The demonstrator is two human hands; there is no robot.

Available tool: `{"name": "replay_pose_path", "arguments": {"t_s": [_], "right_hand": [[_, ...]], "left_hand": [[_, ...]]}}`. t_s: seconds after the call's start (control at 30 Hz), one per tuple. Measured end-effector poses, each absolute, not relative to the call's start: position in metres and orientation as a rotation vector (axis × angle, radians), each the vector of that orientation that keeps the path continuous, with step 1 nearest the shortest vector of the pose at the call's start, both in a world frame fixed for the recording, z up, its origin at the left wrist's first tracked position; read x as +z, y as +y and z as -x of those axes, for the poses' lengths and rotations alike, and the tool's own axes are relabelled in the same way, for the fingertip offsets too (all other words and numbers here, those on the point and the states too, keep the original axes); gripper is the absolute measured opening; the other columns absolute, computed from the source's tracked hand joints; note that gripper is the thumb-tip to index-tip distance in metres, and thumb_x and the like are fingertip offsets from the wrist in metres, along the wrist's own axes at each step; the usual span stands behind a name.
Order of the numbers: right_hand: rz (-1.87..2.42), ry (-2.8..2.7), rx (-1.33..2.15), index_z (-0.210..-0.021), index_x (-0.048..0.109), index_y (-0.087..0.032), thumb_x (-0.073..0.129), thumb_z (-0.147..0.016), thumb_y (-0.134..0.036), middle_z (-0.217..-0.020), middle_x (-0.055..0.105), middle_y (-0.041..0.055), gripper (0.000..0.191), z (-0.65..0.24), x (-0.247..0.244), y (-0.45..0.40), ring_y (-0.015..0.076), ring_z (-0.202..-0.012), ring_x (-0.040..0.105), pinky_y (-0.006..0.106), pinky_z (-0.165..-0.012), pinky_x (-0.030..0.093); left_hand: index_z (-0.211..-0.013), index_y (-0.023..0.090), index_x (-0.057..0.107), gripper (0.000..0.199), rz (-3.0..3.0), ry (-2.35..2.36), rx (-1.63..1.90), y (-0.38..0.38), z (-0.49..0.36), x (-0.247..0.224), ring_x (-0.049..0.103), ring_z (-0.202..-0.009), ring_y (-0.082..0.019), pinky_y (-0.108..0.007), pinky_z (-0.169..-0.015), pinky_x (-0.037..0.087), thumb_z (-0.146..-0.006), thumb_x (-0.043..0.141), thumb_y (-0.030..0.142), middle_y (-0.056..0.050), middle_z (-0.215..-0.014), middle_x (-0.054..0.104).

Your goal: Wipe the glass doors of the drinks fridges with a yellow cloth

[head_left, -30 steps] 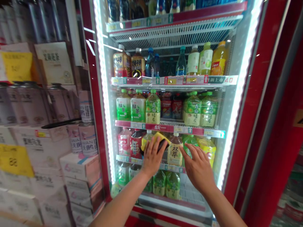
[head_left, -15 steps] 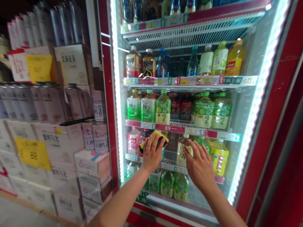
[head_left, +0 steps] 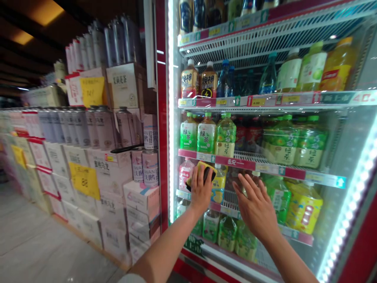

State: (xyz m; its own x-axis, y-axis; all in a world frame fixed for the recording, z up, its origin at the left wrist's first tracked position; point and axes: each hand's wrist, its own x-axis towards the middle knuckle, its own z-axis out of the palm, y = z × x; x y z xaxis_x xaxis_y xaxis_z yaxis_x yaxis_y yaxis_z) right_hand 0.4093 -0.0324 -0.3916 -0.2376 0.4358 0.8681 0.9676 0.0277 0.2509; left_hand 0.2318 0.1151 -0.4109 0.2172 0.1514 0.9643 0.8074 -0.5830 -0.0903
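Note:
My left hand point(head_left: 202, 185) is closed over a yellow-and-black cleaning cloth point(head_left: 207, 166), in front of the lower shelves of a lit drinks cooler point(head_left: 163, 129). Whether it is cloth or sponge is hard to see. The cloth covers part of a pink-labelled bottle point(head_left: 184, 173), and a yellow-labelled bottle point(head_left: 218, 184) shows just right of my fingers. My right hand point(head_left: 256, 206) holds nothing; its fingers are stretched out and partly spread, hiding most of a bottle behind. Both hands seem to be at the cooler's glass front, though contact cannot be made out.
Green tea bottles point(head_left: 206, 135) and other drinks stand on the wire shelves. To the left, stacked cartons point(head_left: 113, 173) and tall cans point(head_left: 103, 127) line the floor, with yellow price signs point(head_left: 85, 181). A red frame point(head_left: 161, 78) edges the cooler.
The view has swung left, so more cartons and floor show and the cooler sits further right. My left hand still holds the cloth; my right hand stays outstretched.

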Motion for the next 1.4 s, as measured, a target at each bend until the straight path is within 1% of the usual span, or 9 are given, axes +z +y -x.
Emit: {"name": "replay_pose_path", "arguments": {"t_s": [0.2,0.37,0.47,0.57,0.7,0.93,1.03,1.17,1.4], "right_hand": [[1.447,-1.739,-1.178,-0.133,0.068,-0.019,0.049,-0.096,-0.012,-0.160,0.048,0.0106,0.043,-0.395,-0.381,-0.014,0.0312,-0.147,0.046,0.058,-0.125,0.030],[1.496,-1.712,-1.170,-0.136,0.066,-0.019,0.048,-0.095,-0.010,-0.161,0.045,0.0113,0.046,-0.392,-0.388,-0.010,0.0327,-0.149,0.044,0.060,-0.123,0.032],[1.505,-1.714,-1.172,-0.139,0.064,-0.020,0.046,-0.093,-0.006,-0.162,0.044,0.0110,0.050,-0.394,-0.392,-0.009,0.0328,-0.150,0.043,0.061,-0.122,0.034],[1.480,-1.721,-1.183,-0.145,0.058,-0.021,0.045,-0.093,-0.004,-0.163,0.043,0.0103,0.057,-0.399,-0.395,-0.008,0.0324,-0.151,0.041,0.061,-0.122,0.034],[1.434,-1.736,-1.198,-0.153,0.049,-0.024,0.045,-0.094,-0.005,-0.165,0.039,0.0095,0.062,-0.405,-0.401,-0.006,0.0321,-0.152,0.039,0.061,-0.122,0.034],[1.396,-1.724,-1.203,-0.162,0.033,-0.028,0.045,-0.095,-0.005,-0.167,0.035,0.0089,0.072,-0.406,-0.407,-0.002,0.0326,-0.153,0.037,0.063,-0.124,0.029],[1.374,-1.721,-1.198,-0.165,0.023,-0.032,0.044,-0.096,-0.007,-0.168,0.032,0.0075,0.077,-0.408,-0.409,0.000,0.0319,-0.152,0.038,0.063,-0.125,0.029],[1.365,-1.711,-1.203,-0.167,0.013,-0.035,0.044,-0.095,-0.006,-0.169,0.031,0.0059,0.083,-0.408,-0.410,0.000,0.0315,-0.152,0.039,0.062,-0.125,0.028],[1.397,-1.744,-1.126,-0.166,0.008,-0.038,0.050,-0.099,-0.017,-0.170,0.028,0.0057,0.082,-0.407,-0.407,-0.005,0.0364,-0.152,0.038,0.066,-0.123,0.030]], "left_hand": [[-0.163,0.032,0.026,0.075,1.891,-0.836,-1.465,0.134,-0.222,-0.352,0.025,-0.158,-0.029,-0.052,-0.125,0.038,-0.097,0.056,0.014,-0.008,-0.172,0.026],[-0.165,0.030,0.017,0.077,1.771,-1.060,-1.677,0.140,-0.204,-0.389,0.021,-0.159,-0.033,-0.061,-0.120,0.040,-0.098,0.052,0.014,-0.014,-0.173,0.020],[-0.165,0.030,0.018,0.085,1.811,-0.923,-1.529,0.139,-0.206,-0.411,0.021,-0.159,-0.032,-0.055,-0.123,0.040,-0.093,0.060,0.011,-0.012,-0.173,0.020],[-0.164,0.033,0.021,0.085,1.874,-0.754,-1.386,0.148,-0.201,-0.388,0.025,-0.158,-0.028,-0.049,-0.126,0.037,-0.092,0.059,0.008,-0.007,-0.172,0.024],[-0.164,0.029,0.023,0.075,1.790,-0.958,-1.496,0.166,-0.170,-0.354,0.027,-0.158,-0.030,-0.054,-0.124,0.038,-0.097,0.053,0.013,-0.011,-0.172,0.023],[-0.164,0.025,0.023,0.077,1.718,-1.064,-1.413,0.172,-0.140,-0.410,0.027,-0.158,-0.033,-0.056,-0.119,0.043,-0.095,0.053,0.010,-0.017,-0.170,0.028],[-0.163,0.026,0.029,0.076,1.793,-0.927,-1.281,0.180,-0.134,-0.390,0.029,-0.157,-0.029,-0.050,-0.124,0.038,-0.093,0.054,0.008,-0.014,-0.169,0.032],[-0.162,0.025,0.030,0.072,1.753,-1.032,-1.454,0.194,-0.115,-0.367,0.025,-0.158,-0.029,-0.051,-0.125,0.036,-0.095,0.052,0.011,-0.014,-0.171,0.028],[-0.163,0.026,0.025,0.069,1.885,-1.158,-1.511,0.178,-0.117,-0.433,0.019,-0.160,-0.032,-0.058,-0.122,0.036,-0.099,0.047,0.014,-0.017,-0.171,0.025]]}}
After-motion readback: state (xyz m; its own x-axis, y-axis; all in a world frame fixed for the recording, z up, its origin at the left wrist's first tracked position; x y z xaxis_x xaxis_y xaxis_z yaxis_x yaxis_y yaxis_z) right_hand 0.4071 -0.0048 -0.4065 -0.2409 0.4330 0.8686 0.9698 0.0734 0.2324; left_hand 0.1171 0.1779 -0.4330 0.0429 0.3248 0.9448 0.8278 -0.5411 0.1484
